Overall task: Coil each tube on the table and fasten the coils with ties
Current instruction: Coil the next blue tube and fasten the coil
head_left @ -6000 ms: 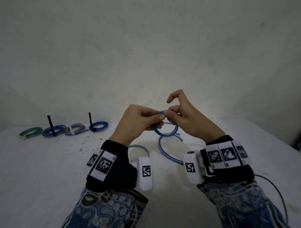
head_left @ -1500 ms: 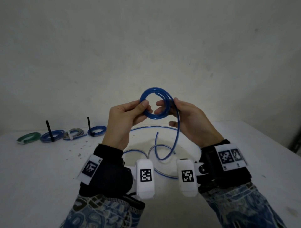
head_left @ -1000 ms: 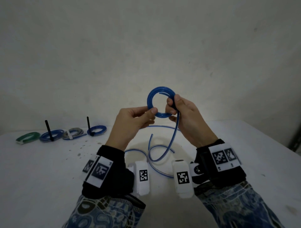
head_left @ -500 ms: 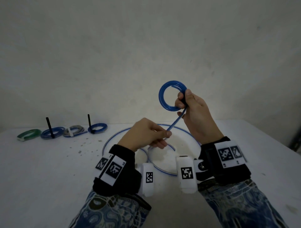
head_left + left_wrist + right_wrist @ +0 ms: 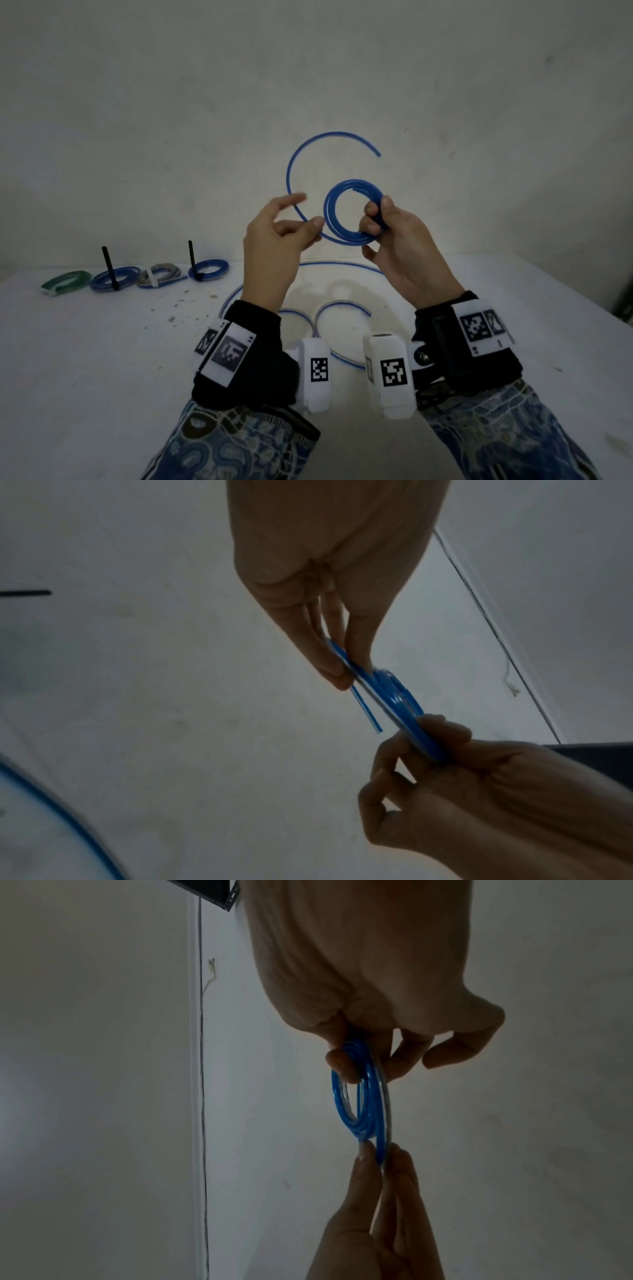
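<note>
Meanwhile four tied coils point(image 5: 137, 277); two hands point(image 5: 274, 236) grip blue tube point(image 5: 352, 216).

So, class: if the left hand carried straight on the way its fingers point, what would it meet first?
Probably the blue coil held by the right hand; the left hand already pinches its loose tail.

Both hands are working in the air above the white table point(image 5: 85, 359). A loose blue tube point(image 5: 308, 310) is lying in wide loops just below the wrists, crossing the table's middle. Four tied coils point(image 5: 137, 275) are sitting in a row at the far left, two black tie tails point(image 5: 109, 263) standing upright among them. Bare tabletop is showing between that row and the loops.
</note>
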